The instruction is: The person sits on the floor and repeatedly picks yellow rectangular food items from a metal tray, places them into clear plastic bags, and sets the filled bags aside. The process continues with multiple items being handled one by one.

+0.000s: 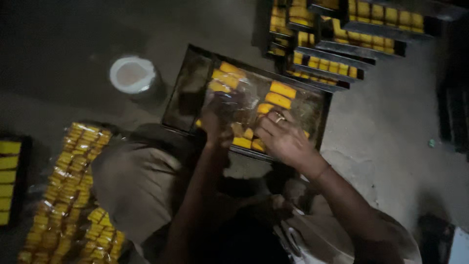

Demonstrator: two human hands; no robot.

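Observation:
A dark metal tray [188, 93] lies on the floor in front of me with several yellow cake pieces on it. My left hand [217, 122] is over the tray's near edge, fingers curled on a clear plastic bag [246, 100] that holds some yellow pieces. My right hand [281, 139], with a ring on one finger, rests by the bag and touches yellow pieces [246, 142] at the tray's near edge. Two longer yellow pieces [279, 95] lie just beyond its fingers. The light is dim and the fingers are blurred.
A white round container [132, 74] stands left of the tray. Stacked dark trays of yellow pieces [342, 44] rise behind it. Packed bags of yellow pieces [68, 190] lie at the lower left, beside another tray [10, 181]. My knee in beige cloth [137, 181] is close below.

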